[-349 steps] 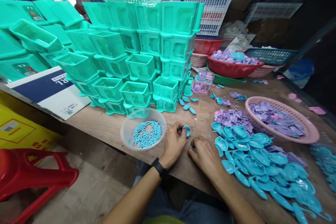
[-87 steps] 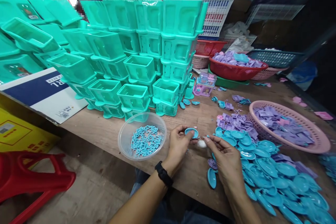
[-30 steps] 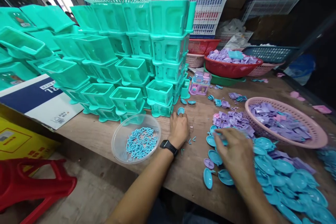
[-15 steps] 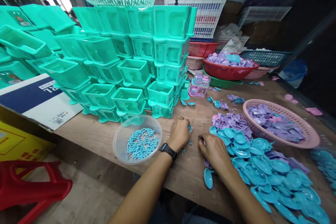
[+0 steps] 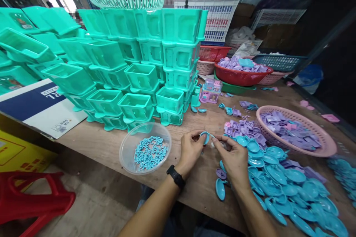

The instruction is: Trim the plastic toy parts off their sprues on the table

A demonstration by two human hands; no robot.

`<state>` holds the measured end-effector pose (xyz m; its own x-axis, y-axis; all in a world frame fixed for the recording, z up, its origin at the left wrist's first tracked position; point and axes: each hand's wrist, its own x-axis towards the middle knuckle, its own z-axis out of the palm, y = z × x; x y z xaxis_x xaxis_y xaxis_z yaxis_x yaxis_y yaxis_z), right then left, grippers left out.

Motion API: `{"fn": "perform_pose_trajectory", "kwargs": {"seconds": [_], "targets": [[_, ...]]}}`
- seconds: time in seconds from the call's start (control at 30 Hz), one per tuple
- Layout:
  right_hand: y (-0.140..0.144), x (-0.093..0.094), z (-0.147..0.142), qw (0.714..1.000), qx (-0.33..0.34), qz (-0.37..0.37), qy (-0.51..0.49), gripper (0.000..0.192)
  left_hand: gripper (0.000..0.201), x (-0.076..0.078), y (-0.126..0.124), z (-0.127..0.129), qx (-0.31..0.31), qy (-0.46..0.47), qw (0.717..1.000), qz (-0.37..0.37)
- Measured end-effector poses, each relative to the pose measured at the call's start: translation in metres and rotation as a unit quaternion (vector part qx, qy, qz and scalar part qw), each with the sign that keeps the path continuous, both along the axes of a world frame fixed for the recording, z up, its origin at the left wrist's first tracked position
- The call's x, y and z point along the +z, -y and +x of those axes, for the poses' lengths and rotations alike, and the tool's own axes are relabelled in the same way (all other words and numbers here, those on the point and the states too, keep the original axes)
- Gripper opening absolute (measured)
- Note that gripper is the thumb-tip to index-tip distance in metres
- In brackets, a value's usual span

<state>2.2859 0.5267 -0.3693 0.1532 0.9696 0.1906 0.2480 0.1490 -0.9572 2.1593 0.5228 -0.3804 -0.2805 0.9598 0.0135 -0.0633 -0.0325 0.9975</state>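
Observation:
My left hand (image 5: 190,150) pinches a small blue oval plastic piece (image 5: 205,136) above the wooden table (image 5: 111,144). My right hand (image 5: 233,155) meets it fingertip to fingertip, gripping a tiny part that is too small to make out. A black watch (image 5: 175,176) sits on my left wrist. Just right of my hands lies a heap of blue oval pieces (image 5: 280,177). A clear round bowl (image 5: 126,148) of small blue letter-shaped parts (image 5: 150,152) stands to the left of my hands.
Stacked teal plastic boxes (image 5: 139,70) fill the back left. A pink basket (image 5: 325,144) of purple parts sits at the right, loose purple parts (image 5: 241,127) beside it, a red basket (image 5: 241,74) behind. A red stool (image 5: 33,200) stands on the floor at left.
Both hands lifted off the table and came together; my left hand now holds a blue oval piece up and my right fingers meet it.

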Motion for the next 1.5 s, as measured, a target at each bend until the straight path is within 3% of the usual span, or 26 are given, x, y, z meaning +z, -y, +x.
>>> {"fn": "perform_pose_trajectory", "kwargs": {"seconds": [0.37, 0.63, 0.97, 1.1, 1.33, 1.5], "targets": [[0.003, -0.002, -0.009, 0.999, -0.019, 0.022, -0.014, 0.039, 0.022, 0.002, 0.009, 0.003, 0.041, -0.067, 0.993, 0.085], [0.003, 0.000, -0.011, 0.998, -0.037, 0.019, -0.053, 0.034, 0.021, 0.004, 0.010, 0.005, 0.040, -0.041, 0.997, 0.058], [0.002, -0.001, -0.011, 0.999, -0.033, 0.030, -0.015, 0.030, 0.018, 0.001, 0.009, 0.007, 0.049, -0.052, 0.996, 0.057], [0.001, 0.005, -0.011, 0.999, -0.044, 0.019, -0.005, 0.032, 0.016, 0.004, 0.014, 0.005, 0.051, -0.138, 0.984, 0.104], [-0.007, 0.007, -0.012, 0.997, 0.007, -0.021, -0.081, 0.037, 0.021, 0.000, 0.014, -0.001, 0.031, -0.364, 0.915, 0.172], [-0.020, 0.002, 0.001, 0.999, 0.012, -0.023, -0.041, 0.039, 0.018, 0.002, 0.007, -0.004, -0.021, -0.366, 0.910, 0.194]]}}
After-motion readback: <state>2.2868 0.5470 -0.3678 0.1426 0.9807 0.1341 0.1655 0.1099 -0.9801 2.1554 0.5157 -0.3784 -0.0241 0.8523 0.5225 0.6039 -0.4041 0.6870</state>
